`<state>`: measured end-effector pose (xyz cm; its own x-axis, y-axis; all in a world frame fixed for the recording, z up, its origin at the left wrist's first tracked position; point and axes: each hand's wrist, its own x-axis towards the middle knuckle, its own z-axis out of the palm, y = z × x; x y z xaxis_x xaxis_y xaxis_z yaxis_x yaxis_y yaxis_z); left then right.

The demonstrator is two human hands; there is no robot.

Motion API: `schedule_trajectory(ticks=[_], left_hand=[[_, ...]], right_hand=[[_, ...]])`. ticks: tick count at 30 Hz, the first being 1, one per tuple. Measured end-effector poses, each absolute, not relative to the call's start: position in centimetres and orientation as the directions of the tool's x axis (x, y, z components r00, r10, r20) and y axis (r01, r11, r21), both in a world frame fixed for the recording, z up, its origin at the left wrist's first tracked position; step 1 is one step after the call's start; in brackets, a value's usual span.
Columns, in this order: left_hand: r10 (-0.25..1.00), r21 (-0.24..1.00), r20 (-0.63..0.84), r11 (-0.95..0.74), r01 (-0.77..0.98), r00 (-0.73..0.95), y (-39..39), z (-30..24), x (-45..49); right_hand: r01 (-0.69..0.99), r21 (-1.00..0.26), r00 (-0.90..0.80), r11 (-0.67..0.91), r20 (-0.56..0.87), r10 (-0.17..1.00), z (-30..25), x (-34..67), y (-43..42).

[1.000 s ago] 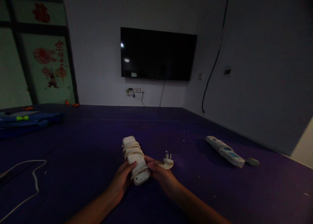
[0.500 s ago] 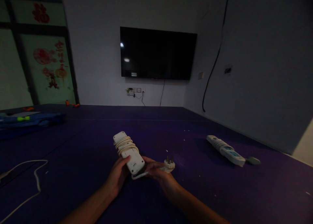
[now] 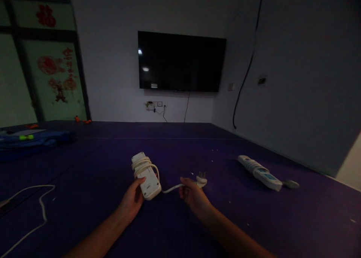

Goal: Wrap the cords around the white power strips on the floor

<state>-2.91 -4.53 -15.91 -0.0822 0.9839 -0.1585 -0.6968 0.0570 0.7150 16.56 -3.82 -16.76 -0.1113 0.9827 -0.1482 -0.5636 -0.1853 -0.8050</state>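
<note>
One white power strip [image 3: 151,183] was gripped in my left hand [image 3: 133,198]; its long axis slanted from far left to near right. My right hand [image 3: 195,198] pinched its cord [image 3: 171,188] beside the plug [image 3: 201,181].

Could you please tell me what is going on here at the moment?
A person is handling a white power strip with both hands. The left hand grips the strip, which has its cord wound around it, one loop bulging out at the side. The right hand holds the cord close to the plug. A second power strip, also wrapped in cord, lies to the right on the purple surface.
</note>
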Motion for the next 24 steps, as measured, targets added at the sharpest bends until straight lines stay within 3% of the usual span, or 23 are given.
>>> schedule_trajectory(ticks=[9, 24], left_hand=[[0.982, 0.723, -0.160, 0.186, -0.666, 0.101, -5.7, -15.2, -2.8], [0.986, 0.862, -0.041, 0.116, -0.493, 0.160, -5.9, -16.6, -2.5]], right_hand=[[-0.569, -0.816, 0.080, -0.099, -0.175, 0.981, -18.1, 18.7, -0.9], [-0.240, -0.970, 0.196, -0.037, -0.086, 0.977, -18.1, 20.8, 0.3]])
